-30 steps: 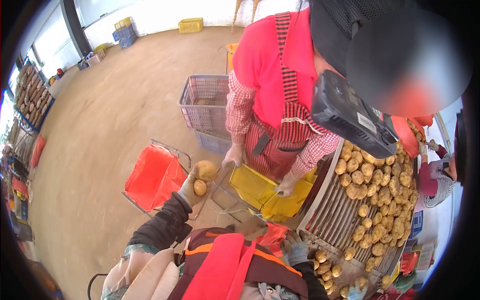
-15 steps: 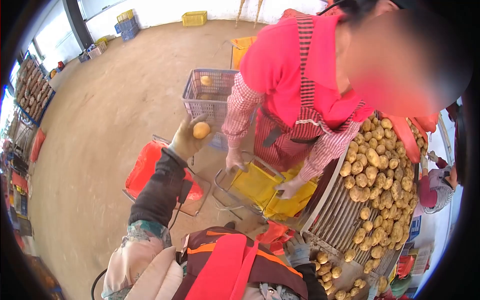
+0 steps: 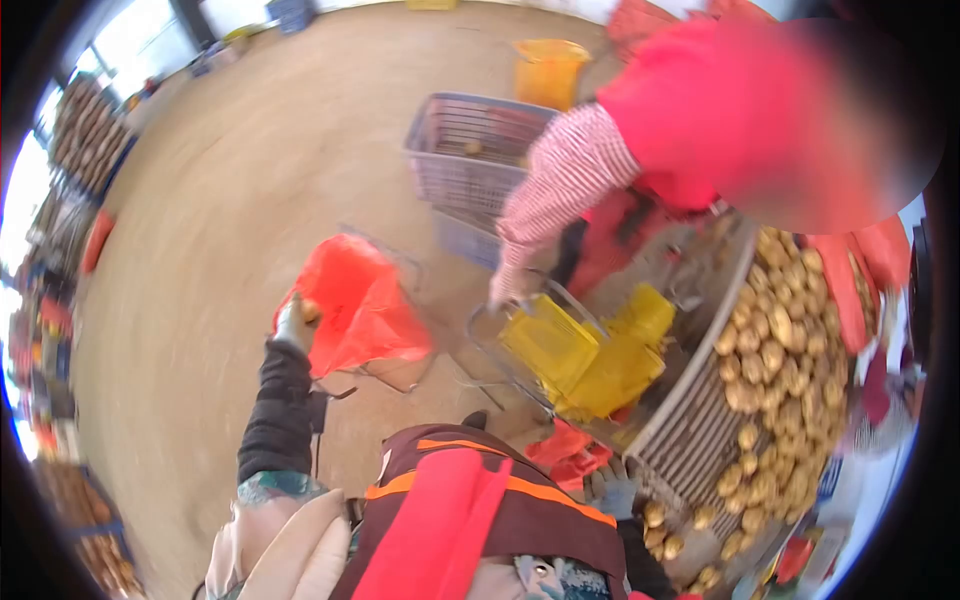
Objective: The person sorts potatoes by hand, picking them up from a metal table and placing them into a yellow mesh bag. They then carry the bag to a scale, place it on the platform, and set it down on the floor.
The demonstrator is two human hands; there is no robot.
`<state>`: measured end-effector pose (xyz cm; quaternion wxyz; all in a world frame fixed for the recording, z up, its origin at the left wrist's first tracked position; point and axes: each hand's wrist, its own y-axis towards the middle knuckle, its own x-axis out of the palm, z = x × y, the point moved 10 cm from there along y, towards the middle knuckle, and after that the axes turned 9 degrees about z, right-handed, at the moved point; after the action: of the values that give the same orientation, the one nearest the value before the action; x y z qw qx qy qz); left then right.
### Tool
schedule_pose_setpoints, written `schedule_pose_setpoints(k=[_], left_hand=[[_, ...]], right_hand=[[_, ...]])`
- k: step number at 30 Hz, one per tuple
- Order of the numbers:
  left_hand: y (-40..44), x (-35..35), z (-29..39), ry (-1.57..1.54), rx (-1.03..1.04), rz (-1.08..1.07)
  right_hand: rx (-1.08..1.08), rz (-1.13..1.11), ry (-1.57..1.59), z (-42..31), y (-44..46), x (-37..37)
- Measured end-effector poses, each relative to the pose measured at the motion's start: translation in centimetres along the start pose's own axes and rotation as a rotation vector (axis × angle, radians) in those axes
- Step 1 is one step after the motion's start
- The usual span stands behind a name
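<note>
My left hand (image 3: 295,324), in a pale glove, is closed around a potato (image 3: 311,311) at the left rim of a red mesh bag (image 3: 352,300). That bag hangs wide open on a metal frame. My gloved right hand (image 3: 612,488) rests with fingers apart at the near edge of the slatted sorting table (image 3: 690,450), holding nothing visible. Just left of it lies crumpled red bag material (image 3: 570,452). Several potatoes (image 3: 790,340) cover the right side of the slats, and a few more lie near my right wrist.
Across from me a co-worker in a pink top (image 3: 700,110) leans over a yellow bag (image 3: 555,350) on a metal stand. Behind stand a grey plastic crate (image 3: 465,180) and an orange-yellow bag (image 3: 548,75). Stacked full sacks (image 3: 90,130) line the far left.
My left hand has moved down and left with the potato, from in front of the crate to the red bag. The co-worker's arm has shifted. My right hand stays by the table edge.
</note>
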<state>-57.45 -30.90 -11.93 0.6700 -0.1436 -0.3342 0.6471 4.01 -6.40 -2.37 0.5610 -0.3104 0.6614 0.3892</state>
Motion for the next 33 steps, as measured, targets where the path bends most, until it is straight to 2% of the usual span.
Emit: schedule_pose_setpoints(k=[1, 2, 3, 4, 6, 7, 9, 10, 11, 12, 13, 14, 15, 16, 17, 19, 20, 22, 23, 24, 25, 26, 27, 29, 30, 31, 33], left_hand=[[1.4, -2.3, 1.6, 0.196, 0.182, 0.125], [2.6, -1.6, 1.9, 0.392, 0.374, 0.207], [0.0, 1.8, 3.4, 0.520, 0.552, 0.171], [-5.3, 6.5, 3.0, 0.521, 0.475, 0.096], [-10.5, 14.9, 2.3, 0.773, 0.968, -0.067], [-14.9, 19.0, 0.7, 0.836, 1.215, -0.168], [-18.8, 25.2, -7.9, 0.915, 0.971, -0.519], [-28.7, 28.3, -10.4, 0.785, 1.469, -0.768], [-33.5, 30.0, -14.8, 0.785, 1.526, -1.017], [-38.3, 30.6, -18.8, 0.778, 1.580, -1.263], [-43.2, 30.9, -22.4, 0.803, 1.500, -1.483], [-47.8, 30.7, -25.7, 0.835, 1.411, -1.694], [-51.3, 30.0, -29.4, 0.951, 1.392, -1.914], [-53.9, 28.6, -33.0, 1.071, 1.364, -2.129], [-55.7, 27.8, -35.0, 1.064, 1.361, -2.176], [-58.7, 24.6, -40.1, 1.096, 1.424, -2.440], [-60.1, 23.8, -41.9, 1.090, 1.423, -2.460], [-61.7, 21.7, -46.2, 1.302, 1.407, -2.498], [-62.8, 20.9, -47.7, 1.308, 1.407, -2.499], [-63.3, 19.2, -49.6, 1.419, 1.267, -2.595], [-63.4, 17.9, -51.1, 1.534, 1.117, -2.676], [-63.9, 17.2, -51.9, 1.520, 1.029, -2.746], [-64.1, 17.3, -52.2, 1.533, 1.042, -2.721], [-65.5, 17.4, -51.7, 1.429, 0.776, -2.724], [-66.1, 17.7, -51.4, 1.456, 0.711, -2.747], [-66.1, 18.1, -51.7, 1.464, 0.735, -2.724], [-67.0, 21.2, -51.3, 1.232, 0.271, -2.420]], right_hand=[[-0.001, -0.003, -0.050, -0.3, -0.1, -1.2], [0.035, -0.006, -0.027, 0.0, -0.6, -0.5], [0.091, -0.006, -0.008, 0.5, -1.2, -0.2], [0.083, -0.070, 0.041, 0.2, -0.9, -0.9], [0.112, -0.056, -0.032, 0.6, -1.3, -0.6], [0.110, 0.038, -0.033, 0.7, -1.4, -1.3], [0.159, 0.217, -0.055, 1.2, -1.4, -3.1], [0.209, 0.298, -0.077, 1.4, -1.4, -4.5], [0.276, 0.304, -0.107, 1.8, -2.0, -5.2], [0.530, 0.325, -0.123, 4.0, -3.6, -6.0], [0.782, 0.348, -0.132, 5.7, -6.2, -6.4], [0.981, 0.424, -0.308, 6.8, -9.8, -6.3], [1.034, 0.428, -0.315, 6.4, -12.3, -6.7], [1.203, 0.344, -0.284, 6.4, -16.3, -7.1], [1.362, 0.257, -0.248, 6.1, -20.5, -7.2], [1.319, 0.163, -0.171, 4.5, -25.5, -6.2], [1.425, 0.140, -0.146, 4.2, -28.3, -5.5], [1.422, 0.176, -0.217, 3.2, -31.0, -7.0], [1.416, 0.163, -0.216, 3.3, -31.4, -7.8], [1.411, 0.167, -0.209, 4.0, -32.1, -7.2], [1.488, 0.362, -0.236, 5.1, -33.4, -7.7], [1.554, 0.563, -0.261, 6.0, -34.8, -8.2], [1.510, 0.708, -0.247, 7.9, -34.5, -9.6], [1.477, 0.766, -0.155, 12.9, -32.8, -11.8], [1.450, 0.699, -0.159, 15.6, -31.8, -11.9], [1.423, 0.634, -0.165, 18.1, -30.9, -11.9], [1.409, 0.593, -0.095, 22.8, -30.7, -9.5]])
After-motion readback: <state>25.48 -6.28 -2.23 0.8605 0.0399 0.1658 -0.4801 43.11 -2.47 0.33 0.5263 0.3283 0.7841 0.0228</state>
